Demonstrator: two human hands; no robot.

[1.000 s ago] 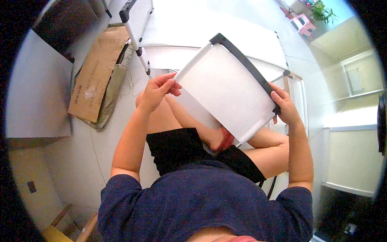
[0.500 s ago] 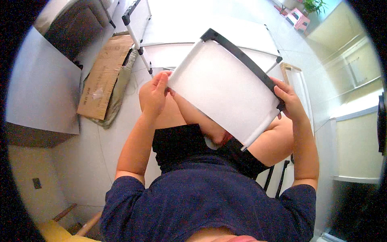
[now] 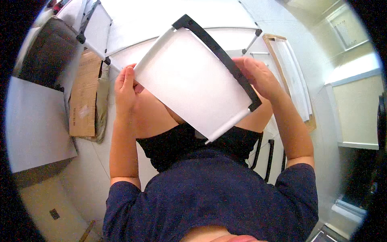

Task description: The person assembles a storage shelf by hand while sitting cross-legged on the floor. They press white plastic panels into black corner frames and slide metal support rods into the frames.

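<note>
Left hand [image 3: 125, 89] fingers pinch the white panel [image 3: 189, 82] edge; right hand [image 3: 258, 76] fingers clasp its black rail [image 3: 219, 52]. Best keep both grips firm and the panel level.

Bright, even daylight washes out the white surfaces, with soft shadows, black fisheye corners and bent edges

I'm holding a plain white panel [image 3: 192, 82] with a black edge strip [image 3: 219, 54]. I'm wearing a dark navy shirt [image 3: 209, 193] and black shorts [image 3: 177, 141]; brown cardboard [image 3: 83, 97] is lying nearby.
</note>
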